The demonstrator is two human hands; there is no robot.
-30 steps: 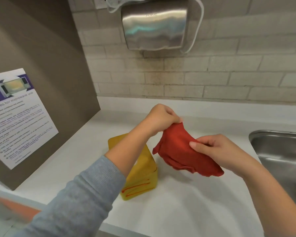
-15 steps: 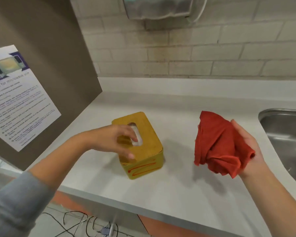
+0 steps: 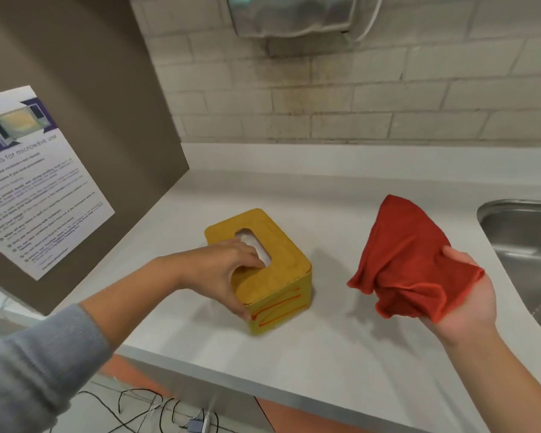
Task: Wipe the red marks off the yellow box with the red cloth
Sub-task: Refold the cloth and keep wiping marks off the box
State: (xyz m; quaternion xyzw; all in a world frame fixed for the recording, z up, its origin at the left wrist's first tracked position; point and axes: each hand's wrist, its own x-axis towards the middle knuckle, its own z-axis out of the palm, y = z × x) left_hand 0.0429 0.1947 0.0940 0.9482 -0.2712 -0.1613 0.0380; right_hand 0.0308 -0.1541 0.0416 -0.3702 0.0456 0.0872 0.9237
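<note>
The yellow box (image 3: pixel 281 279), a tissue box with an oval slot on top, stands on the white counter (image 3: pixel 325 354). Red zigzag marks (image 3: pixel 277 306) run across its near side. My left hand (image 3: pixel 228 270) grips the box from the left, fingers over the top by the slot and thumb at the near left corner. To the right, my right hand (image 3: pixel 463 304) is raised palm up and holds the bunched red cloth (image 3: pixel 409 264) above the counter, apart from the box.
A steel sink (image 3: pixel 525 245) lies at the right edge. A brown panel with a microwave notice (image 3: pixel 35 182) closes the left side. A hand dryer (image 3: pixel 294 14) hangs on the brick wall. Cables (image 3: pixel 144 414) lie on the floor below the counter's front edge.
My left hand let go of the cloth, moved down to the box and took hold of it. The right hand carried the cloth off to the right, palm up.
</note>
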